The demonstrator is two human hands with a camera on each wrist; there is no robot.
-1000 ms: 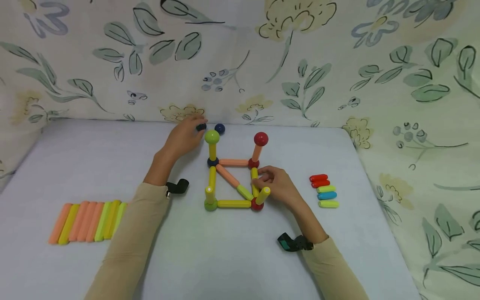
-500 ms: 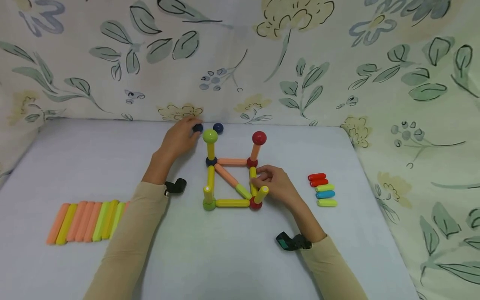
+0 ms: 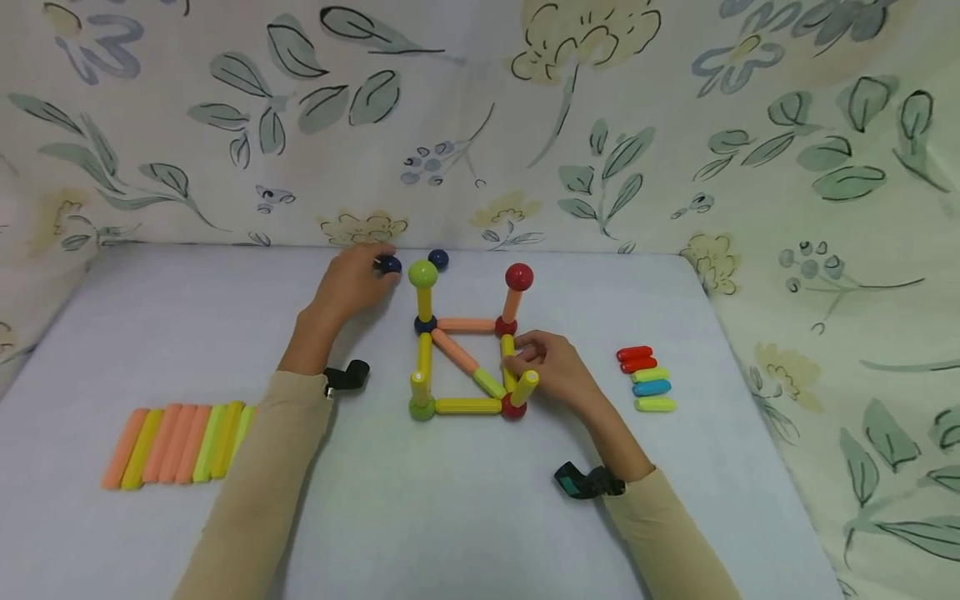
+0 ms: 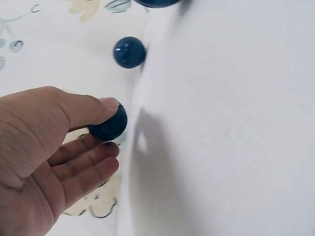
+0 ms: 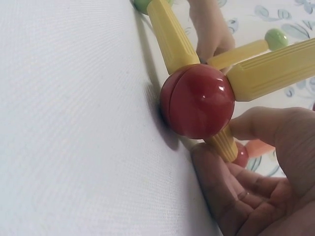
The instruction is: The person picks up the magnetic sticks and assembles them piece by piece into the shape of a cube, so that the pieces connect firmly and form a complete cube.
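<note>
Right now, taking twelve o'clock as straight away from me, my left hand pinches a dark blue ball near the far edge of the white worktop. My thumb presses on the ball, while my other fingers reach out loosely beneath it in the left wrist view. At three o'clock from that hand, just beside it, sits a second dark blue ball.

At four o'clock from it stands a square frame. My right hand pinches the frame's yellow side rod between thumb and fingers, just beyond the red corner ball at half past four. Another red corner ball is at half past one, a green corner ball at half past seven and a dark blue corner ball at half past ten. Upright rods rise from all four; the two far ones carry a green top ball and a red top ball.

At three o'clock from my right hand lie five short rods. At eight o'clock from my left hand lies a row of longer rods, partly hidden by my tan sleeve. Floral cloth hangs at twelve.
</note>
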